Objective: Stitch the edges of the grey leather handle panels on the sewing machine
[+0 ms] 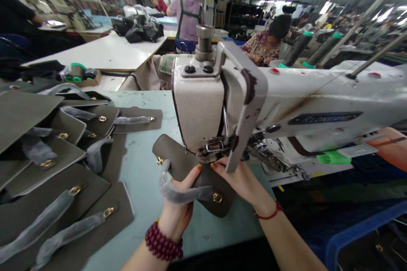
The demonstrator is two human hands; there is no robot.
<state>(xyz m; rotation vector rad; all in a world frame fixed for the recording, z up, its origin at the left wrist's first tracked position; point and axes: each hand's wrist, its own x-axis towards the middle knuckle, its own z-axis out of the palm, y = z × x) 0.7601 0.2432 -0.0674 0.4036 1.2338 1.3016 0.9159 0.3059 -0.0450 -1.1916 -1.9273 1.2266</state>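
Note:
A grey-brown leather bag panel (181, 156) lies under the head of the white sewing machine (199, 110). A plastic-wrapped handle (187, 194) is fixed to it by gold rings. My left hand (182, 194) reaches through the handle loop and grips the panel, thumb on top near the presser foot. My right hand (237, 178) pinches the panel's right side close to the needle area, partly behind the machine's metal guard (248, 106). The needle itself is hidden by the machine head.
Several similar panels with wrapped handles (54, 216) are piled at the left of the green worktop (143, 220). A blue crate (365, 224) stands at the lower right. Thread cones (297, 48) rise behind the machine. Co-workers (189, 12) sit at tables beyond.

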